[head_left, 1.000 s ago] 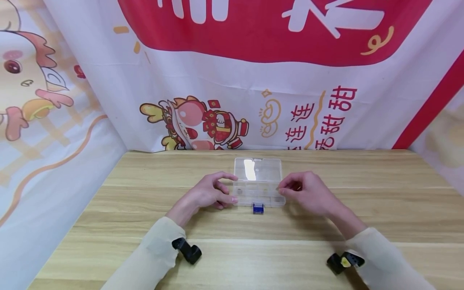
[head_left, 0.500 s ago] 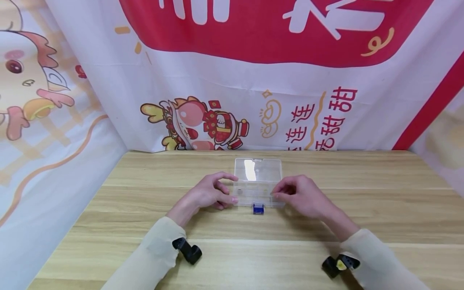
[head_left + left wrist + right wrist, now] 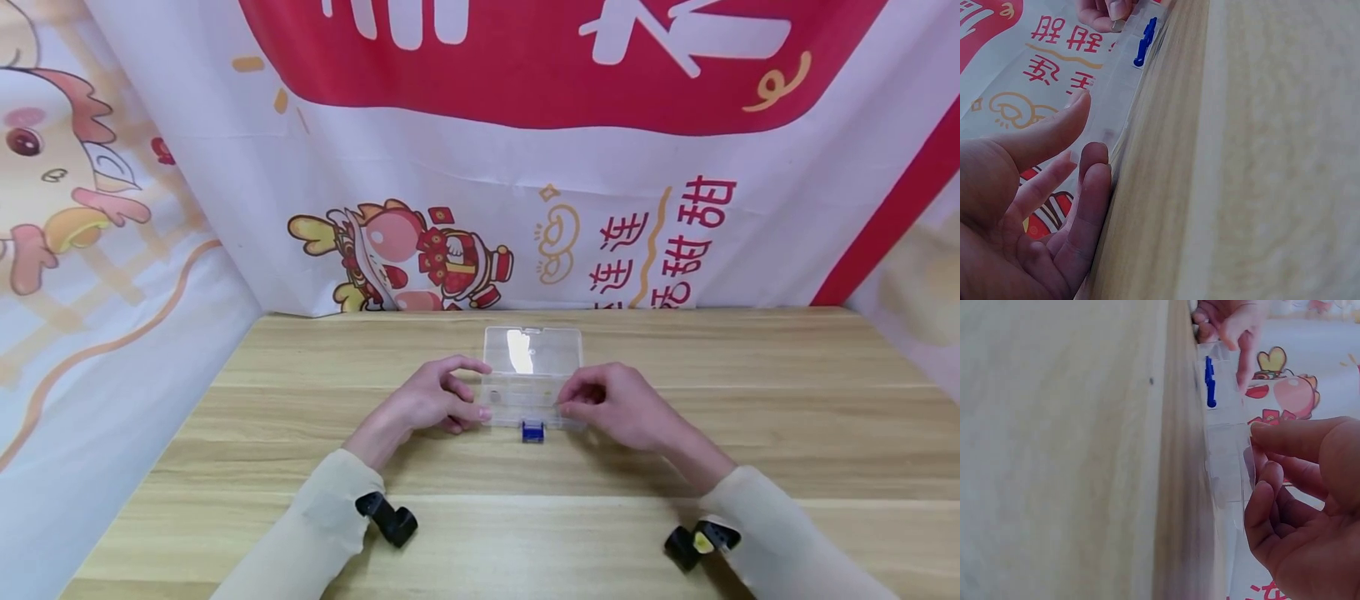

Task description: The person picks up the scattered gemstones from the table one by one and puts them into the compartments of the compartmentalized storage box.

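A clear plastic compartment box (image 3: 519,414) lies on the table with its lid (image 3: 558,350) tipped back and its blue latch (image 3: 532,432) at the front. My left hand (image 3: 442,396) holds the box's left end, thumb at the front corner and index finger at the back. Over the right-hand compartments, my right hand (image 3: 618,404) has thumb and index finger brought together. In the left wrist view a small thin greyish piece (image 3: 1118,25) shows at those fingertips; its kind is too small to tell. A small dark spot (image 3: 495,397) shows in a left compartment.
The wooden table (image 3: 480,533) ends at the back against a printed cloth (image 3: 450,150) that hangs behind the box. Another printed cloth (image 3: 150,375) hangs along the left side. Each sleeve carries a black wrist camera (image 3: 397,525).
The right hand has moved left and slightly down, from the box's right edge to over its right compartments. The left hand and the box stay put.
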Motion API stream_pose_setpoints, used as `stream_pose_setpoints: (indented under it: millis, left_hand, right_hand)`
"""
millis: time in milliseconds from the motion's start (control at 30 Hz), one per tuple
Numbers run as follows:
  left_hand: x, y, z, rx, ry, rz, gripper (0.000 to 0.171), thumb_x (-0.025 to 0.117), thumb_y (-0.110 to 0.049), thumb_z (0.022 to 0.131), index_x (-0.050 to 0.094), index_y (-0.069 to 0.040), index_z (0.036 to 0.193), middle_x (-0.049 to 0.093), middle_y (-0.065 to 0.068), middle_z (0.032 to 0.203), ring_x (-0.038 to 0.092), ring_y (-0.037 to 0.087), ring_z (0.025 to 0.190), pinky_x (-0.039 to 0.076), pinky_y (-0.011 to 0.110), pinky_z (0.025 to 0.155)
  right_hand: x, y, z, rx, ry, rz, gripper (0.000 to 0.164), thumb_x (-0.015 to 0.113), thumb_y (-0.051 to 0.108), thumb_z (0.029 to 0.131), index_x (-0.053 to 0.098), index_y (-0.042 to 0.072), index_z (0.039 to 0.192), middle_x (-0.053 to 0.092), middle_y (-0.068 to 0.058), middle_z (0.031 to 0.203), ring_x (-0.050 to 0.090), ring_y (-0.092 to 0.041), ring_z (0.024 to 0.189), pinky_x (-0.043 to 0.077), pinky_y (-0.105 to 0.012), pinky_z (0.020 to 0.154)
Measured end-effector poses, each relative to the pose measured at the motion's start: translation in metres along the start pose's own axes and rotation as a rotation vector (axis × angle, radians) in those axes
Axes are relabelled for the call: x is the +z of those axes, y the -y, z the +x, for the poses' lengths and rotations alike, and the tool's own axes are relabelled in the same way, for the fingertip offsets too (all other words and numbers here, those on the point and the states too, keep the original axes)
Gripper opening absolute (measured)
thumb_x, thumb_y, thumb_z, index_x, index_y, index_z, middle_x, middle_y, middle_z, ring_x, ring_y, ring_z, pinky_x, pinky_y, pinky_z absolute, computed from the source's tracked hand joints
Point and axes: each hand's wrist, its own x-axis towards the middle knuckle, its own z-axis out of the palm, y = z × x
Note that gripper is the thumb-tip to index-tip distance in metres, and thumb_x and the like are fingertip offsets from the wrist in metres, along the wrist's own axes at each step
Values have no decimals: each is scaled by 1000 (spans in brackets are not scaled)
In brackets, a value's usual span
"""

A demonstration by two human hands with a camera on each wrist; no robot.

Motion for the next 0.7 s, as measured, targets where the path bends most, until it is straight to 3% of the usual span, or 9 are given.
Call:
stream_pose_setpoints:
  millis: [133,700]
  left_hand:
    - [0,0,0,-7,0,-5,56,90,-14,86,68,-30,135,62,8,106,70,21,78,62,29,67]
    - [0,-1,-1,-3,-1,-1,55,90,-15,86,68,-29,134,61,8,105,69,21,79,62,29,67]
  right_hand:
    - [-1,4,2,-41,11,-38,3,78,16,96,78,14,99,67,-2,89,58,-18,82,50,-24,67]
    - [-1,9,4,39,2,-112,4,78,17,96,80,20,98,67,-2,89,57,-19,80,48,-26,63]
